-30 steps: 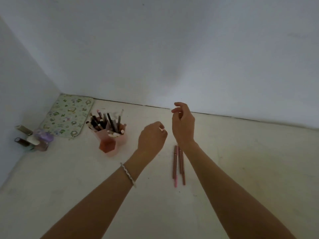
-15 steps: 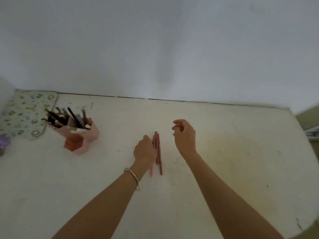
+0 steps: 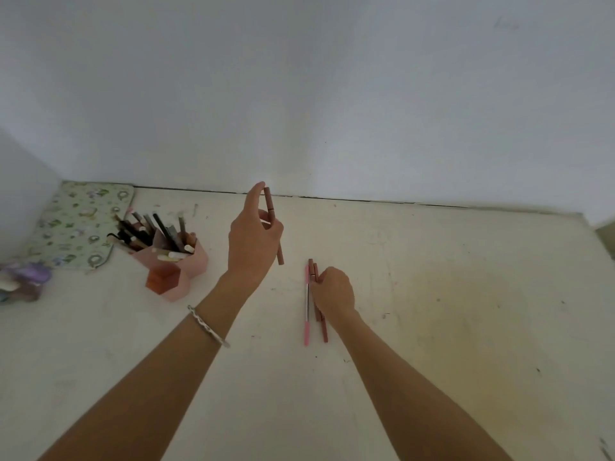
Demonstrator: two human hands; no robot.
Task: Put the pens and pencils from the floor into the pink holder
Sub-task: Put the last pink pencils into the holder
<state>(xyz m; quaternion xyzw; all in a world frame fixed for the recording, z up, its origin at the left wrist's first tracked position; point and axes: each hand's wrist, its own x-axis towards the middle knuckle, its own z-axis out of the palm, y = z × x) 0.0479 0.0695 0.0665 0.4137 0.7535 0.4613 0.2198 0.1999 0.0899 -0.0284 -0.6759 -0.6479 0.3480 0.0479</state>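
1. Fingers and thumb of the left hand pinch one brown pencil near its middle. It is held off the floor and nearly upright, with its top end beside the raised forefinger.
2. Curled fingers of the right hand close down on two brown pencils that lie on the floor. Their far ends stick out past the knuckles and their near ends run out under the wrist.
3. One pink pen lies flat on the floor, touching the left side of those pencils and parallel to them.
4. Left of both hands stands the pink holder, well apart from the pencils on the floor. It is full of dark pens and pencils that lean toward the far left corner.
5. In that far left corner of the floor a patterned mat lies flat against the wall, just behind the holder.
6. On the left wrist sits a silver bracelet.
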